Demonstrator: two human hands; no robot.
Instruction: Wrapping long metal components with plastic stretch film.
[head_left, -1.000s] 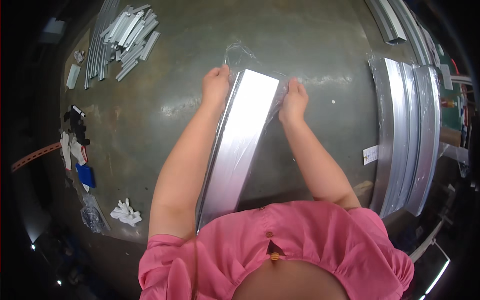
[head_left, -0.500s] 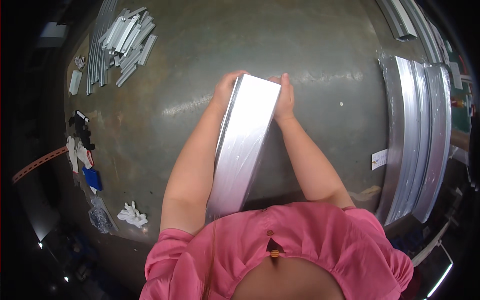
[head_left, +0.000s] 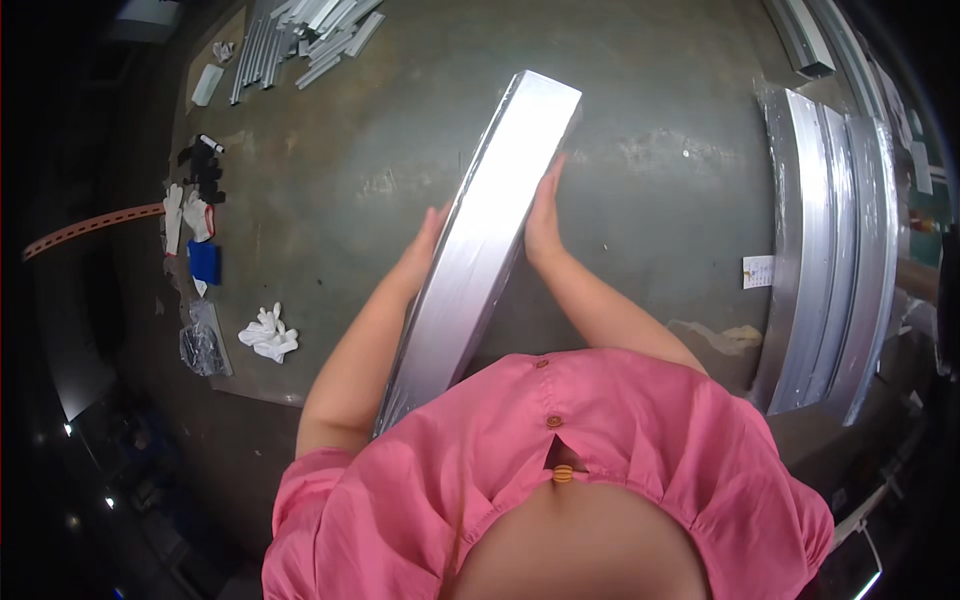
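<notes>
A long silvery metal profile [head_left: 500,200], wrapped in clear shiny film, slants from my front away to the far right, with its near end hidden by my pink top. Against its left side lies my left hand [head_left: 428,248], partly hidden behind the profile, its thumb showing. My right hand [head_left: 544,212] presses along the right side with fingers stretched forward and close together. Between them the two palms hold the profile about mid-length, and its far end sticks out beyond my fingertips. Whether its underside rests on the table [head_left: 640,240] cannot be seen.
Film-wrapped long profiles [head_left: 805,250] lie along the right edge, a paper tag [head_left: 758,272] beside them. Cut metal pieces [head_left: 325,30] are piled at the far left. White gloves [head_left: 268,334], a blue block [head_left: 204,263] and crumpled plastic film [head_left: 200,345] lie on the left.
Both hands have moved back from the profile's far end to about its middle. The far end now reaches farther away. My view has shifted, and the surroundings sit differently in it.
</notes>
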